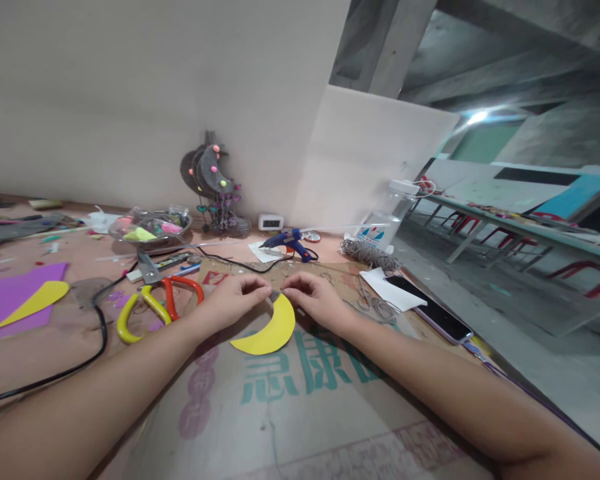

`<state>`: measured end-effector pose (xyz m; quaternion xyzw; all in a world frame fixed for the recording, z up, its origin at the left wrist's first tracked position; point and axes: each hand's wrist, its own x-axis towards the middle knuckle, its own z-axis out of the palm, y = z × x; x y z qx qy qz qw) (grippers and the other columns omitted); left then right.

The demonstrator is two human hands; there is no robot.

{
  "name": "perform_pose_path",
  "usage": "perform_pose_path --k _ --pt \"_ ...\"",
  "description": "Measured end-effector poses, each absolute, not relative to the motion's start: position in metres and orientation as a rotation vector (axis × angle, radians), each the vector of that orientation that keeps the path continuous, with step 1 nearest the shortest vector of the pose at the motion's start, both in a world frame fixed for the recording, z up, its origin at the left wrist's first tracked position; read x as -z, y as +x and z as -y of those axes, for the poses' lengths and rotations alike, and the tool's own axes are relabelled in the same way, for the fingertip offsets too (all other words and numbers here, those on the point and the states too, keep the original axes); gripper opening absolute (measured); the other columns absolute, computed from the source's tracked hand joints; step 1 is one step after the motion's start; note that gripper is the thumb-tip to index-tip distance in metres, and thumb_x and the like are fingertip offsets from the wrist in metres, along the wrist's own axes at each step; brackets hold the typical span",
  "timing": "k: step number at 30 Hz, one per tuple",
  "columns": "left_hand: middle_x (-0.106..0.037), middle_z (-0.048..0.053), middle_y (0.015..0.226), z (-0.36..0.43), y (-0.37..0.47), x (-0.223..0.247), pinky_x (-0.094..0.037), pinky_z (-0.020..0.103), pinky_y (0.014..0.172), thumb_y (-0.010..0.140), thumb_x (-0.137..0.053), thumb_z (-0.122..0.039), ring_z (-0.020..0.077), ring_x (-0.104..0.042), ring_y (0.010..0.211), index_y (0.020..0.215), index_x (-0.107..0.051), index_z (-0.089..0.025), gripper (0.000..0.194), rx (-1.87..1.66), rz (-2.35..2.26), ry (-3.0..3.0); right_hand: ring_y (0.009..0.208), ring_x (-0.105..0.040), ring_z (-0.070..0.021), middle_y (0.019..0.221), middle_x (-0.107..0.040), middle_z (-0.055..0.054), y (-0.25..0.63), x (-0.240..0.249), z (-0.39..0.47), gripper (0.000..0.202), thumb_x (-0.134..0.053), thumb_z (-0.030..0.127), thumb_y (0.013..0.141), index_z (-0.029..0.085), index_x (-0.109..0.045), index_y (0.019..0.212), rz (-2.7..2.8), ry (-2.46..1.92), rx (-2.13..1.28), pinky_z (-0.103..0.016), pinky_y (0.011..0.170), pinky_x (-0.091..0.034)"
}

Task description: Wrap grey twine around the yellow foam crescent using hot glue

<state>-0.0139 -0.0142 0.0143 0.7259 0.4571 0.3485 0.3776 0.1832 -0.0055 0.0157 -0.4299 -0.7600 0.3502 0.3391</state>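
Note:
A yellow crescent (275,332) hangs or lies over the printed cardboard (230,427), its upper tip between my two hands, where a bit of grey shows. My left hand (240,297) pinches at the left of that tip, thumb and forefinger together. On the other side my right hand (314,297) holds the crescent's upper right edge between its fingertips. Beyond the hands a blue glue gun (287,241) rests on a white paper piece. Yellow-handled pliers (143,310) and a red-handled tool (185,283) lie left of my left hand.
Purple sheets (20,300) with a yellow piece lie left, near a black cable (103,327). Behind stand a tray of bits (150,230), a moon ornament (213,173) and a small clock (271,222). Twine (370,253), a phone (435,310) and a plastic bottle (387,213) are right.

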Motion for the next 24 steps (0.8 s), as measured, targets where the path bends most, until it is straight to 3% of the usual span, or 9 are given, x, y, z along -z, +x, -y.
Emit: perform_pose_path --k 5,20,24 --pt "-0.067 0.002 0.072 0.0131 -0.0146 -0.0131 -0.043 0.024 0.063 0.077 -0.051 -0.041 0.0156 -0.058 0.068 0.082 -0.064 -0.016 0.029 -0.88 -1.145 1.855 0.051 -0.046 -0.0081 0.063 -0.053 0.003 0.1836 -0.0177 0.0046 0.018 -0.055 0.033 0.078 0.016 -0.058 0.083 1.944 -1.174 -0.943 -0.019 0.044 -0.038" --pt "-0.067 0.003 0.074 0.015 -0.0139 -0.0157 -0.045 0.025 0.064 0.075 -0.053 -0.041 0.0168 -0.059 0.07 0.082 -0.067 -0.017 0.029 -0.874 -1.107 1.854 0.062 -0.051 -0.0108 0.07 -0.06 -0.001 0.1841 -0.0156 0.0032 0.018 -0.055 0.032 0.079 0.015 -0.062 0.081 2.047 -1.165 -0.755 -0.022 0.058 -0.041" --pt "-0.067 0.003 0.074 0.0143 -0.0139 -0.0148 -0.044 0.025 0.066 0.076 -0.051 -0.042 0.0162 -0.059 0.07 0.081 -0.065 -0.016 0.03 -0.878 -1.124 1.855 0.074 -0.055 -0.0132 0.084 -0.063 -0.004 0.1851 -0.0175 0.0028 0.021 -0.048 0.028 0.084 0.017 -0.064 0.092 2.047 -1.117 -0.718 -0.025 0.066 -0.043"
